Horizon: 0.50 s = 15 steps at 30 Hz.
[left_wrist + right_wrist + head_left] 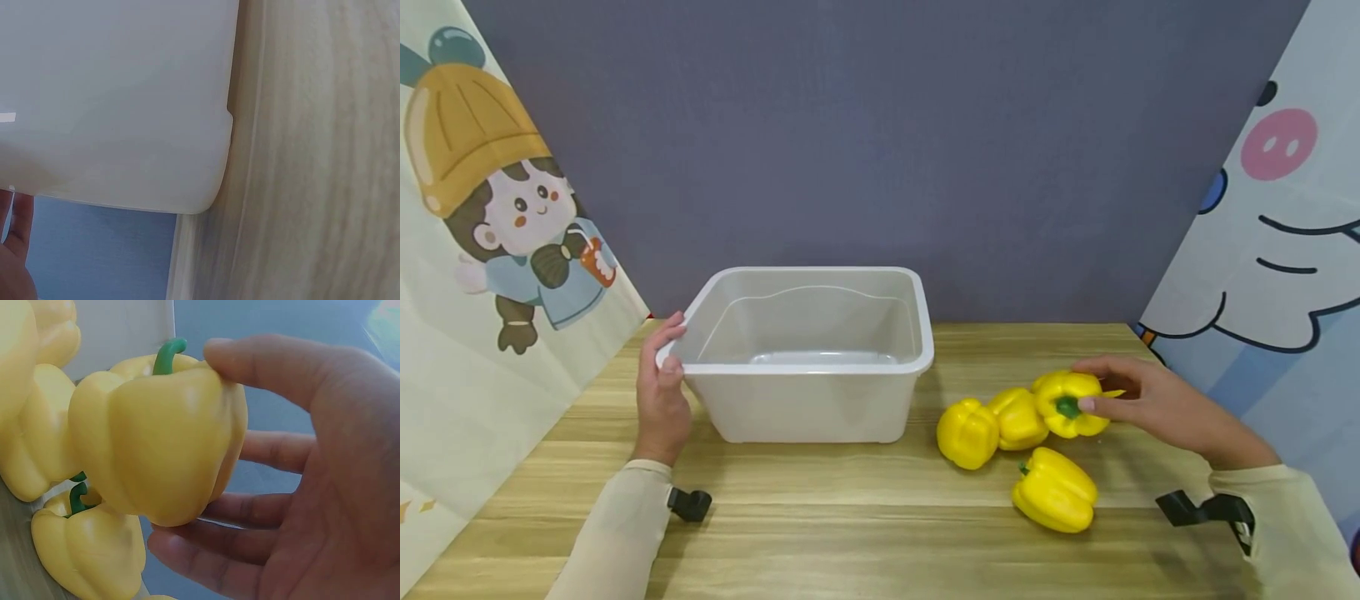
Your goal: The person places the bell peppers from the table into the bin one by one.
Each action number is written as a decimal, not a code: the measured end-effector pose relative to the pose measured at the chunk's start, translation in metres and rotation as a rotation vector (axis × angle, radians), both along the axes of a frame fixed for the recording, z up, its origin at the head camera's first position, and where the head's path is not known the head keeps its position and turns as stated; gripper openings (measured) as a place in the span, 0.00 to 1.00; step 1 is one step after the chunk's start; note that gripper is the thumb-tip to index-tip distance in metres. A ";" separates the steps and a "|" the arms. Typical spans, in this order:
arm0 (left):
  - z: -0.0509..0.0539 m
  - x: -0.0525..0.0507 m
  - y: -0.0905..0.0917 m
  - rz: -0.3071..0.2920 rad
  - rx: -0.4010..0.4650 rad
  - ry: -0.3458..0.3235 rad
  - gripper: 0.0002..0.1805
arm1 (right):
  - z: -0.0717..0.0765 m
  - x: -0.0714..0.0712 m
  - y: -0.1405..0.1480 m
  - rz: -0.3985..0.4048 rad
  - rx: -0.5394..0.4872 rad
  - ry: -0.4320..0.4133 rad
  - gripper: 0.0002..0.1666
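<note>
A light grey plastic bin (808, 404) stands on the wooden table, and no contents show inside it. My left hand (662, 387) grips its rim at the left front corner; the left wrist view shows the bin's smooth outer wall (119, 106) and part of that hand's fingers. On the right, my right hand (1142, 400) holds a yellow bell pepper (169, 431) with a green stem, thumb near the stem and fingers around its side. Beside it are a yellow pepper (967, 433) near the bin, another pepper (1018, 421), and one pepper (1056, 492) nearer the front.
A dark grey panel (925, 150) rises behind the wooden table (820, 517). Cartoon-printed cloths hang at the left (445, 350) and right (1247, 275). Each wrist carries a black mount, the left mount (690, 504) close to the table.
</note>
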<state>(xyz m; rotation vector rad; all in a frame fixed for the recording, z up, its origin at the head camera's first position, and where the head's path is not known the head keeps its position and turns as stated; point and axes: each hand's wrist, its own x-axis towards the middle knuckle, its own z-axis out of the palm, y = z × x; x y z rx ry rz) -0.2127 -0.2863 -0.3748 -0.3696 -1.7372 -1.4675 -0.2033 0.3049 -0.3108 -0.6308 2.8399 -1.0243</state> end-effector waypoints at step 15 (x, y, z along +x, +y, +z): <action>0.001 0.001 0.003 -0.020 0.021 0.023 0.26 | -0.006 -0.005 0.000 -0.049 -0.058 -0.067 0.32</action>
